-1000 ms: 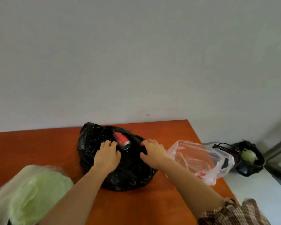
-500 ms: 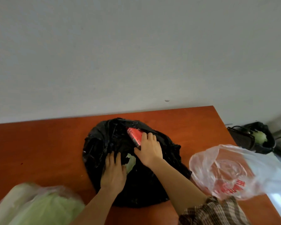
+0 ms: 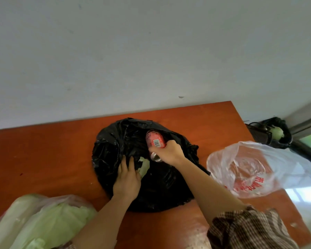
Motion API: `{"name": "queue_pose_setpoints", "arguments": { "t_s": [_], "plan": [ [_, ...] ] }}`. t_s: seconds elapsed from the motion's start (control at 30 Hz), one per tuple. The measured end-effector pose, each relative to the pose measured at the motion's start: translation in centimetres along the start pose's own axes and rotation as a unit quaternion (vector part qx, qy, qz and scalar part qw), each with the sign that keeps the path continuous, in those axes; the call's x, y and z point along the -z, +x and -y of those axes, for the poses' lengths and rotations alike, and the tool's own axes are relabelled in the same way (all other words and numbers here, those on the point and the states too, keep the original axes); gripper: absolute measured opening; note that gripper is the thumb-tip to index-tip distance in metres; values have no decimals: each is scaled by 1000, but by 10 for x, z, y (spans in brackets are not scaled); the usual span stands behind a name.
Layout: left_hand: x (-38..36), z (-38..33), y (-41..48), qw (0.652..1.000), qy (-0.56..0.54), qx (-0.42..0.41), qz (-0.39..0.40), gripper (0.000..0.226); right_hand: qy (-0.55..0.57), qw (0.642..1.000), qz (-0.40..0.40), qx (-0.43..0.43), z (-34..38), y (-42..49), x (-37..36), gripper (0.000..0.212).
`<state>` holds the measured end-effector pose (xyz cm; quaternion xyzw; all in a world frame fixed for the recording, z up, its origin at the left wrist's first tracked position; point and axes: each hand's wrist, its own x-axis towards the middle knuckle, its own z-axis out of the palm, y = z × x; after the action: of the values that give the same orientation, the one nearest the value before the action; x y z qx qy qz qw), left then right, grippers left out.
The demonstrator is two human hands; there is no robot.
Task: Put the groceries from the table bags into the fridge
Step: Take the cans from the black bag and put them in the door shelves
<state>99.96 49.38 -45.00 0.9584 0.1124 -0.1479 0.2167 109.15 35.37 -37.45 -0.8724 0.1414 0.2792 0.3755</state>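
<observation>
- Right grip (image 3: 169, 152): fingers curling round the red soda can (image 3: 155, 140), holding it tilted at the mouth of the black plastic bag (image 3: 111, 150).
- Left grip (image 3: 127, 180): lying on the black plastic bag, fingertips hiding under a fold; whether it is pinching the plastic, cannot tell.
- Black plastic bag: sitting mid-counter (image 3: 43, 150), with a pale green leaf (image 3: 144, 166) showing in its opening, touching the left thumb.
- Clear plastic bag (image 3: 241, 168), red print: lying at the counter's right edge.
- Bagged cabbage (image 3: 48, 225): lying at the counter's near left corner.
- Dark basket (image 3: 258, 133): sitting beyond the counter's right end.
</observation>
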Motion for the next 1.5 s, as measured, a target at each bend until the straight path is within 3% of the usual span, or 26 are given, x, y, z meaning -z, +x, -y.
{"name": "queue_pose_setpoints", "arguments": {
  "t_s": [0.17, 0.37, 0.5, 0.67, 0.8, 0.9, 1.0, 1.2, 1.33, 1.5],
  "plan": [
    [8, -2, 0, 999, 46, 2, 22, 60, 283, 953, 55, -98, -29, -34, 31, 48],
    [16, -43, -17, 994, 69, -78, -32, 55, 486, 868, 77, -62, -82, -110, 70, 53],
    [20, -112, -49, 983, 68, -159, -56, 51, 547, 836, 47, 4, -133, -176, 107, 64],
    [4, -214, -125, 953, 40, -292, -73, 46, 562, 823, -26, 78, -215, -274, 153, 104],
    [-21, -295, -223, 931, 13, -362, -46, 45, 563, 812, -81, 131, -295, -371, 180, 98],
    [-48, -352, -305, 896, -1, -443, -29, 43, 550, 806, -153, 153, -359, -453, 199, 98],
    [-76, -403, -392, 850, 6, -526, -23, 44, 569, 776, -229, 143, -422, -536, 212, 99],
    [-126, -498, -559, 739, -21, -673, 14, 42, 563, 708, -411, 112, -524, -688, 225, 63],
    [-158, -551, -660, 658, -24, -753, 19, 40, 534, 669, -507, 102, -578, -774, 239, 55],
    [-197, -617, -764, 582, -48, -810, 41, 37, 498, 614, -608, 75, -653, -853, 266, 66]
  ]
}}
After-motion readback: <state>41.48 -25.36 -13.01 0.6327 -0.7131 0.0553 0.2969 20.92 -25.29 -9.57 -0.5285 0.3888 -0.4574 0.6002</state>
